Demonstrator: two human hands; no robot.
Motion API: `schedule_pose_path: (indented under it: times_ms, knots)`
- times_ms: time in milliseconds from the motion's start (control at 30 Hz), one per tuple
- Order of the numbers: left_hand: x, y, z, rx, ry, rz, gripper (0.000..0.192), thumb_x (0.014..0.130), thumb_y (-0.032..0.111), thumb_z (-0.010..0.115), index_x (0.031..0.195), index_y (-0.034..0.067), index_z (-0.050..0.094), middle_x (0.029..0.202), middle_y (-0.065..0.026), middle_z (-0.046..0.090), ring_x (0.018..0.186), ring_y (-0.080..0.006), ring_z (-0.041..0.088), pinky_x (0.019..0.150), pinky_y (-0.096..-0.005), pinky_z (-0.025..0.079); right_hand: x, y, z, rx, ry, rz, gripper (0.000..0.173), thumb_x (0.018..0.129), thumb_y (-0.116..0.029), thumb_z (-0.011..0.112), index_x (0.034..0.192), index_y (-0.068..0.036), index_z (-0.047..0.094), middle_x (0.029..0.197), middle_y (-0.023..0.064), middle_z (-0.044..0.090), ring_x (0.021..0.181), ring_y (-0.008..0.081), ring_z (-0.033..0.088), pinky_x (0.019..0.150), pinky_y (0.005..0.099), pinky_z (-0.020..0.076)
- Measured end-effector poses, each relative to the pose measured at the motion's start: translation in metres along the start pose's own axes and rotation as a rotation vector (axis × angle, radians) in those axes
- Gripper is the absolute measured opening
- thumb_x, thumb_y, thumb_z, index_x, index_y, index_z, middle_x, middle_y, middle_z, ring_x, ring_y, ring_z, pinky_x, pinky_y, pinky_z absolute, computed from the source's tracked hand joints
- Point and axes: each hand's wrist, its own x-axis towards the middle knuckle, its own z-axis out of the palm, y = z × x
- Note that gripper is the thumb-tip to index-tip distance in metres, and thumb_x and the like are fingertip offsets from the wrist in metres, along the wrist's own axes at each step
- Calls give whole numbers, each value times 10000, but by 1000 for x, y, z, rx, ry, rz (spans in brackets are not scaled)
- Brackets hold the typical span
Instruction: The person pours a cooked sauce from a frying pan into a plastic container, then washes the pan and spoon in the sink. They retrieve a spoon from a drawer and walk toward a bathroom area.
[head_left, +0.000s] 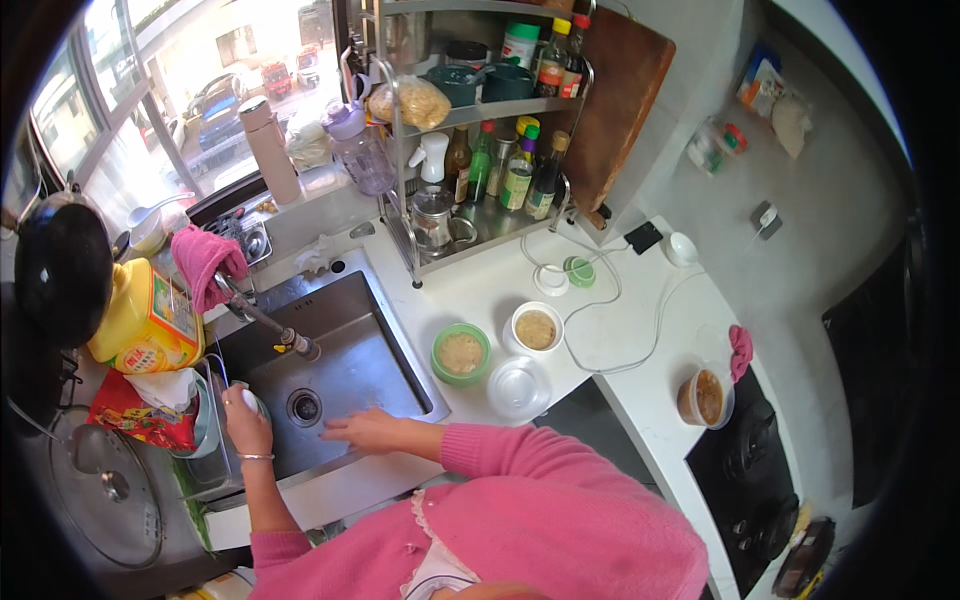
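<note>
My left hand, with a bangle at the wrist, is at the left side of the stainless steel sink. Its fingers close around a small white rounded thing, mostly covered by the hand, so its kind is unclear. Over the sink's near part, my right hand is empty with its fingers apart. The drain lies just beyond those fingertips. Above the basin reaches the faucet, a pink cloth draped over its base. A wire rack stands beside my left hand.
Right of the sink are a green bowl and a white cup of food, plus a clear plastic lid. Cables cross the counter. A yellow jug and a glass lid are left. Behind stands a bottle rack.
</note>
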Motion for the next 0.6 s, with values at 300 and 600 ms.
schedule_pose_path:
  times_ms: [300, 600]
  knots:
    - [-7, 76, 1, -27, 356, 210, 185, 832, 65, 564, 969, 89, 443, 885, -66, 546, 559, -110, 469, 473, -235, 389, -159, 13, -108, 771, 144, 11, 232, 826, -68, 522, 1041, -8, 585, 911, 93, 641, 817, 166, 625, 733, 296, 498]
    - [-24, 113, 33, -898, 117, -428, 152, 866, 108, 546, 958, 83, 428, 640, -9, 485, 486, -65, 443, 416, -189, 342, -348, 147, -162, 780, 1350, 981, 115, 867, -101, 484, 897, -30, 570, 741, 52, 606, 603, 114, 554, 572, 258, 495]
